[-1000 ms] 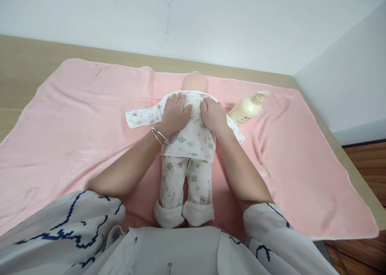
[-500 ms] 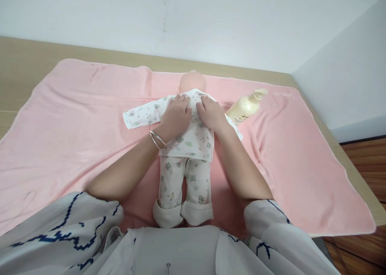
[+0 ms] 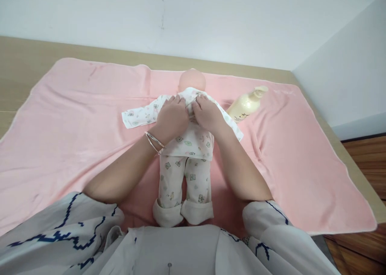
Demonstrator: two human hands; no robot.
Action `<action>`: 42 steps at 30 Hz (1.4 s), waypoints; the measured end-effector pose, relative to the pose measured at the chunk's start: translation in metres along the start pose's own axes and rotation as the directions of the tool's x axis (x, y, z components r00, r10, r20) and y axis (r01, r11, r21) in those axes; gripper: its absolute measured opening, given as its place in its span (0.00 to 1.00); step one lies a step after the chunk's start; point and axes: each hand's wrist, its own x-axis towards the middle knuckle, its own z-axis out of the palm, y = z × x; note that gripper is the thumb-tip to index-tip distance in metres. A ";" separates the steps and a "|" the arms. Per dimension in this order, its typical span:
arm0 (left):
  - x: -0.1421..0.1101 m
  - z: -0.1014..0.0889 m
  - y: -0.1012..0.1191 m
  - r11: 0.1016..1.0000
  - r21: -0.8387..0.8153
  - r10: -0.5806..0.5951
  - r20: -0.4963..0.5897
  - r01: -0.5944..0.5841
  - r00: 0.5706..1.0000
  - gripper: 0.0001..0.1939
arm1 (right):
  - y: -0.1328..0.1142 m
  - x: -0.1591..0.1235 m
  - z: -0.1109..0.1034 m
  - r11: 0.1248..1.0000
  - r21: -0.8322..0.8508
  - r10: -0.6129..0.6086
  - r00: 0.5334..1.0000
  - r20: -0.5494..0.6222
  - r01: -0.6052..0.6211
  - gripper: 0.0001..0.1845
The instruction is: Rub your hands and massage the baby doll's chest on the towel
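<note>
A baby doll (image 3: 192,80) lies stretched out with its bald head away from me and no face showing. It wears a white printed shirt (image 3: 189,140) and matching trousers (image 3: 171,178) with turned-up cuffs. My left hand (image 3: 174,115) rests on the upper left of the doll's body, fingers curled into the shirt. Beside it, my right hand (image 3: 207,113) is curled on the upper right, its fingers bunching the cloth. Between the two hands the fabric is creased. Both palms and parts of the fingertips are hidden.
A cream pump bottle (image 3: 245,106) lies tilted to the right of the doll, near its sleeve. Under everything spreads a pink blanket (image 3: 90,106) on a wooden table (image 3: 24,58). A white wall (image 3: 211,21) stands behind.
The fingers of both hands have curled in from a flatter pose and drawn the shirt cloth together. The doll and the bottle stay where they were.
</note>
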 end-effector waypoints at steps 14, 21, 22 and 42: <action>0.024 0.022 -0.033 0.992 -0.128 0.005 -0.019 -0.008 1.000 0.26 | -0.024 -0.021 0.013 0.976 -0.215 0.007 0.994 -0.110 -0.031 0.28; 0.003 0.015 -0.005 0.996 -0.089 -0.027 0.022 0.029 0.999 0.29 | 0.003 0.002 0.005 0.996 -0.087 0.020 0.997 -0.076 -0.026 0.26; 0.001 0.011 -0.001 0.996 -0.087 -0.008 0.027 0.010 1.000 0.28 | 0.006 0.005 0.006 0.996 -0.089 0.018 0.997 -0.076 -0.025 0.26; 0.021 0.035 -0.022 0.962 -0.236 -0.161 -0.078 0.139 0.984 0.29 | 0.010 0.013 0.011 0.994 -0.016 0.109 0.994 -0.024 -0.110 0.34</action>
